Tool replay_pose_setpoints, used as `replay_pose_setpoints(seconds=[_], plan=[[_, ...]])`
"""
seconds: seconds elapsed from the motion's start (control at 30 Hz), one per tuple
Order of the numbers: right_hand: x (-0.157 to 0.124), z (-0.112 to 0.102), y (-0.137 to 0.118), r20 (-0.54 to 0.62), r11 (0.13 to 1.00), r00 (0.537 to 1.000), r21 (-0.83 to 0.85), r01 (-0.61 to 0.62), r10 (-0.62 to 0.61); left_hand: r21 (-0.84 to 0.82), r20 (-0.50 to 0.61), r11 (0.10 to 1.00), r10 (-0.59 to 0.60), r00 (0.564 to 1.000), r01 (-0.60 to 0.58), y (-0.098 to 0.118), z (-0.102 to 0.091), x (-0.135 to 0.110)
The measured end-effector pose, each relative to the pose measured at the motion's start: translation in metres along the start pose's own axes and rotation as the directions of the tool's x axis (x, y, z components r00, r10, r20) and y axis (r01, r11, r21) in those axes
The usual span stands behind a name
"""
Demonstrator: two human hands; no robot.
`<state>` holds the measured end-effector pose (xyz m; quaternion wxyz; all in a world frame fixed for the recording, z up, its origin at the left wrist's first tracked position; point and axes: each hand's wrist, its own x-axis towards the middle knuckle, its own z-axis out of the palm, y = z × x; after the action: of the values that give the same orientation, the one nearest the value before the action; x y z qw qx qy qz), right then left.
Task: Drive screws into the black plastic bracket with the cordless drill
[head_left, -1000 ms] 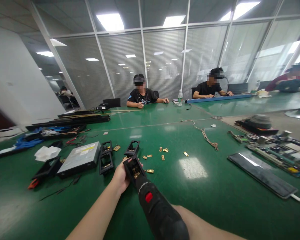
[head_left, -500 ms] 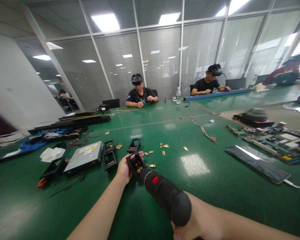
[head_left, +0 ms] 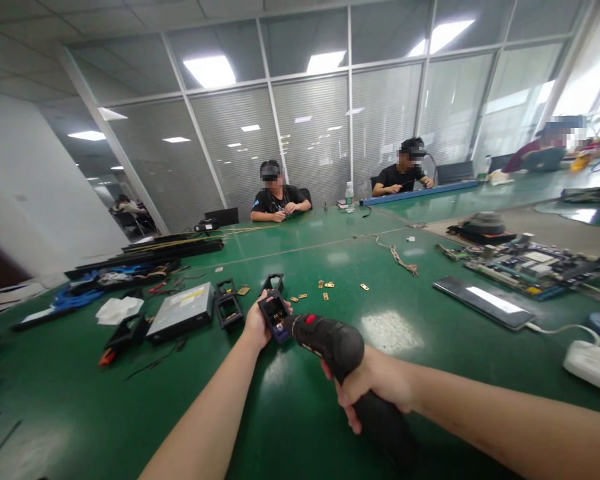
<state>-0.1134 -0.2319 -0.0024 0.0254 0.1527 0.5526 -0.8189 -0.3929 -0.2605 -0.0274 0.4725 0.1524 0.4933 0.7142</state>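
My left hand (head_left: 258, 325) is closed round a black rectangular frame (head_left: 272, 311), holding it tilted above the green table, with brass-coloured parts inside. In my right hand (head_left: 365, 380) is a black cordless screwdriver (head_left: 330, 339) with a red switch, gripped by its handle. Its nose points left at the frame's lower end; whether the bit touches anything I cannot tell. Just beyond lie several small brass plates (head_left: 325, 297). Another black frame (head_left: 275, 283) stands behind the held one, partly hidden. More black frames (head_left: 229, 311) are left of my left hand.
A silver disc drive (head_left: 183, 312) and white tissue (head_left: 119, 311) lie left. On the right are a phone (head_left: 483, 301) with a cable, a circuit board (head_left: 535, 267) and a white power strip (head_left: 593, 367). Two people (head_left: 280, 200) sit across the table (head_left: 205, 413); another is far right.
The screwdriver has swung to a flatter angle and pulled back slightly from the frame, so my right hand and its handle now show. The view has shifted a little.
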Motion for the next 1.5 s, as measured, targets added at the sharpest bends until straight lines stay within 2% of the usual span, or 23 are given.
replay_pose_setpoints(seconds=[0.27, 0.43, 0.63, 0.77, 0.97, 1.17, 1.37, 1.5], plan=[[-0.001, 0.001, 0.004, 0.034, 0.999, 0.999, -0.050, -0.020, 0.022, -0.079, -0.023, 0.997, -0.026, 0.999, 0.024, -0.001, -0.001, -0.001], [-0.003, 0.000, 0.001, 0.056, 0.996, 0.996, -0.066, -0.060, 0.063, -0.060, -0.052, 0.998, -0.034, 0.998, 0.031, 0.000, 0.001, -0.001], [0.000, -0.003, 0.003, -0.001, 0.995, 0.999, -0.090, -0.049, 0.049, -0.034, -0.066, 0.999, -0.031, 0.997, 0.029, -0.001, -0.002, 0.003], [-0.002, 0.000, 0.000, 0.009, 0.993, 0.999, -0.105, -0.046, 0.047, -0.041, -0.065, 0.999, -0.021, 0.998, 0.018, -0.003, -0.003, 0.005], [-0.007, 0.006, -0.005, 0.014, 0.996, 0.998, -0.071, -0.060, 0.062, -0.066, -0.083, 0.998, -0.009, 0.997, 0.004, -0.003, 0.000, 0.004], [-0.003, -0.002, 0.003, 0.075, 0.997, 0.997, -0.073, -0.025, 0.031, -0.058, -0.068, 0.998, -0.025, 0.997, 0.021, -0.002, 0.001, 0.002], [-0.004, -0.005, 0.006, 0.050, 1.000, 0.999, -0.017, 0.013, -0.012, -0.040, -0.051, 0.999, -0.001, 0.999, -0.001, -0.003, -0.001, 0.004], [-0.005, -0.005, 0.004, 0.084, 1.000, 0.996, 0.020, 0.009, -0.011, -0.024, -0.023, 1.000, -0.021, 1.000, 0.020, -0.002, -0.002, 0.006]])
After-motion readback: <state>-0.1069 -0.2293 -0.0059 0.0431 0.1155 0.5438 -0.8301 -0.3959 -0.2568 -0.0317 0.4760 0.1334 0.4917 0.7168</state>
